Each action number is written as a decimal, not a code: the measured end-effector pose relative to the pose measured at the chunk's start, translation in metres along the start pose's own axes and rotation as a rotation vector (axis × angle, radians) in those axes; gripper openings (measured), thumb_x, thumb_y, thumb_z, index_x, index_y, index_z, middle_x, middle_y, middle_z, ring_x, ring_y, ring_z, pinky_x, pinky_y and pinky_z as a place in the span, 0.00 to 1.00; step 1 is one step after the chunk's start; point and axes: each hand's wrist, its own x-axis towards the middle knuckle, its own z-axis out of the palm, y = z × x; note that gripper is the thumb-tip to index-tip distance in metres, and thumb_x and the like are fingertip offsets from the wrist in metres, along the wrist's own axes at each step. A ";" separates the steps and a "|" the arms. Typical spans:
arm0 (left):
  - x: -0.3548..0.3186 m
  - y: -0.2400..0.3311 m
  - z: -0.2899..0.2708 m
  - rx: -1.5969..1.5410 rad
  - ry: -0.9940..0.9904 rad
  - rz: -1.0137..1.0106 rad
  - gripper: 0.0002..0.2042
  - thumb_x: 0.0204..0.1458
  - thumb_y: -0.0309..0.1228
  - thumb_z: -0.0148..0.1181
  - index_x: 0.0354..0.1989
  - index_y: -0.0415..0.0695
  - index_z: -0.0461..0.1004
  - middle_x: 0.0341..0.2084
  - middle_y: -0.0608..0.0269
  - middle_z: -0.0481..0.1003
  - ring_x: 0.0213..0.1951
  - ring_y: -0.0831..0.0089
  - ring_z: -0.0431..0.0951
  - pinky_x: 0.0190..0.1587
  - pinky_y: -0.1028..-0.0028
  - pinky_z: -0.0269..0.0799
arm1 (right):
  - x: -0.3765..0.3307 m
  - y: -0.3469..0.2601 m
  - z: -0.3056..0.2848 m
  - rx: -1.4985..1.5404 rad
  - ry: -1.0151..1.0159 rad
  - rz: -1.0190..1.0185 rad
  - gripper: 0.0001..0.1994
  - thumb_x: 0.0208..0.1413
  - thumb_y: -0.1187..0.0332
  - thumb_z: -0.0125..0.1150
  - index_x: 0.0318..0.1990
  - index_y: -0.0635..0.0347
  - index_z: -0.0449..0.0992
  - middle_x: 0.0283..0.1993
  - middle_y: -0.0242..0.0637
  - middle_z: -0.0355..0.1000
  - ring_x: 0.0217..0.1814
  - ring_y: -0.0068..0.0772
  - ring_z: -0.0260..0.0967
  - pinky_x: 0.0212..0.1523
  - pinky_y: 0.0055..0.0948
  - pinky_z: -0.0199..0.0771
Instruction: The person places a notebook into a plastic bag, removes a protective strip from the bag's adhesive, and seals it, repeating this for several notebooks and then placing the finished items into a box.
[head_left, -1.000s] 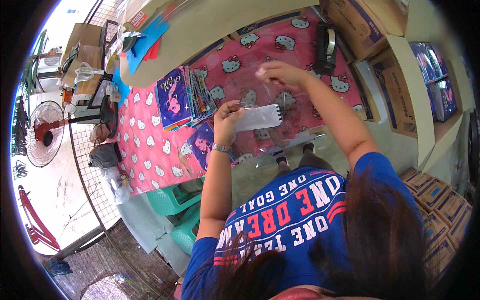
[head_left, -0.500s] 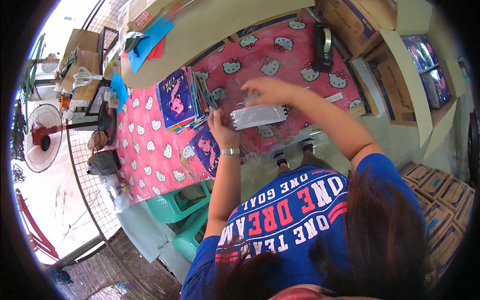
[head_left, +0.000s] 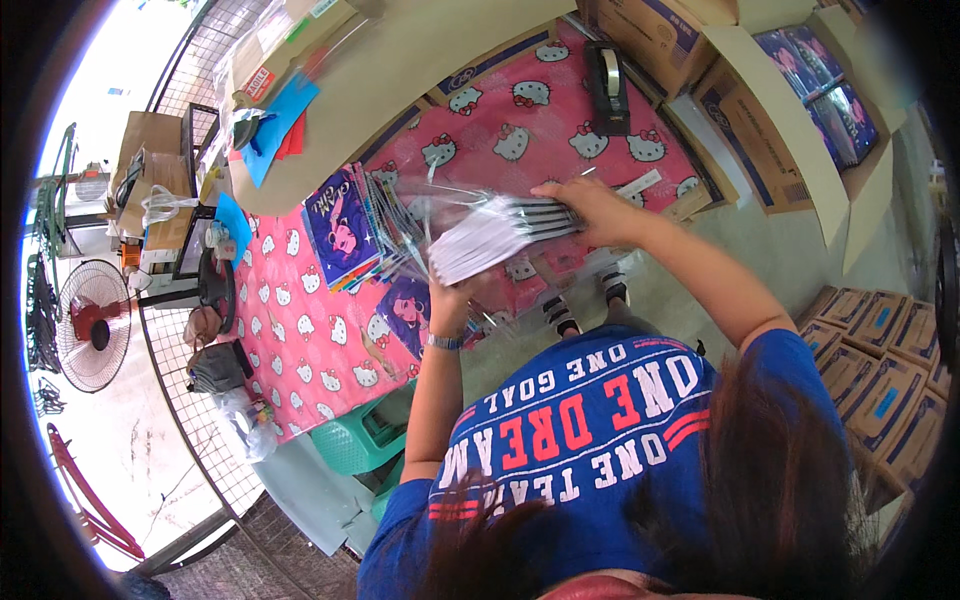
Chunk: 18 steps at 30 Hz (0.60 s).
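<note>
Between my hands is a tilted stack of spiral notebooks (head_left: pixel 487 240), white page edges outward and dark coils toward the right. My right hand (head_left: pixel 597 210) grips its coil end, fingers over the top. My left hand (head_left: pixel 450 292) holds the lower left corner, its fingers partly hidden behind the stack. Clear, shiny plastic film (head_left: pixel 432 205) spreads around the stack's left side; I cannot tell how far it wraps it. Just left lies a pile of purple illustrated notebooks (head_left: pixel 342 228). A single purple notebook (head_left: pixel 407 312) lies by my left wrist.
A pink cartoon-cat cloth (head_left: pixel 310 345) covers the table. At its far right stands a black tape dispenser (head_left: pixel 607 88), with an open carton (head_left: pixel 850 205) of wrapped packs beyond. A green stool (head_left: pixel 355 440) stands at the near edge, and a fan (head_left: pixel 95 325) at left.
The notebook stack has come up off the table and tilted, with both hands now on it. My right hand has moved right to its coil end. More plastic film shows at its left.
</note>
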 end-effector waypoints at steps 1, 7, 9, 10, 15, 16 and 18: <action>0.007 0.007 0.007 0.092 -0.026 0.089 0.31 0.40 0.19 0.62 0.56 0.40 0.58 0.48 0.57 0.70 0.49 0.67 0.71 0.52 0.71 0.68 | -0.001 0.010 0.017 0.116 0.051 -0.026 0.47 0.31 0.70 0.74 0.64 0.52 0.55 0.52 0.45 0.68 0.57 0.46 0.64 0.57 0.39 0.64; 0.020 0.032 0.026 0.038 -0.150 0.067 0.28 0.46 0.27 0.64 0.56 0.40 0.58 0.45 0.63 0.69 0.47 0.73 0.69 0.51 0.75 0.65 | 0.003 -0.022 -0.003 0.517 0.206 0.018 0.27 0.44 0.67 0.68 0.54 0.57 0.69 0.50 0.43 0.70 0.54 0.40 0.68 0.54 0.34 0.67; 0.023 0.059 0.037 0.107 -0.056 0.025 0.14 0.52 0.26 0.57 0.47 0.37 0.68 0.44 0.58 0.72 0.47 0.74 0.70 0.50 0.75 0.65 | 0.017 -0.018 -0.014 0.350 0.222 -0.050 0.20 0.49 0.68 0.64 0.51 0.57 0.72 0.49 0.42 0.72 0.53 0.37 0.69 0.54 0.33 0.67; 0.026 0.068 0.036 0.174 -0.019 0.064 0.11 0.53 0.24 0.56 0.44 0.36 0.71 0.43 0.57 0.73 0.47 0.74 0.70 0.49 0.75 0.65 | 0.017 -0.028 -0.029 0.408 0.198 -0.072 0.13 0.55 0.69 0.58 0.48 0.57 0.76 0.47 0.38 0.73 0.52 0.33 0.69 0.54 0.33 0.67; 0.027 0.092 0.008 -0.322 -0.090 0.348 0.11 0.58 0.27 0.47 0.37 0.35 0.76 0.43 0.57 0.75 0.47 0.72 0.72 0.49 0.76 0.66 | -0.001 0.003 -0.066 0.927 0.287 -0.031 0.18 0.60 0.67 0.53 0.57 0.58 0.68 0.52 0.33 0.71 0.53 0.24 0.67 0.53 0.26 0.67; 0.030 0.078 -0.002 -0.434 0.032 0.297 0.13 0.58 0.31 0.48 0.44 0.37 0.75 0.43 0.55 0.75 0.52 0.67 0.71 0.54 0.72 0.65 | -0.006 0.029 -0.056 0.846 0.205 0.016 0.20 0.60 0.67 0.53 0.59 0.57 0.66 0.54 0.34 0.70 0.55 0.25 0.66 0.54 0.26 0.65; 0.027 0.007 -0.026 -0.227 0.029 -0.100 0.16 0.57 0.34 0.50 0.50 0.37 0.71 0.47 0.55 0.73 0.56 0.64 0.68 0.58 0.68 0.62 | 0.002 0.054 -0.018 0.757 -0.039 0.065 0.24 0.60 0.65 0.53 0.63 0.54 0.61 0.60 0.38 0.64 0.61 0.29 0.60 0.59 0.28 0.61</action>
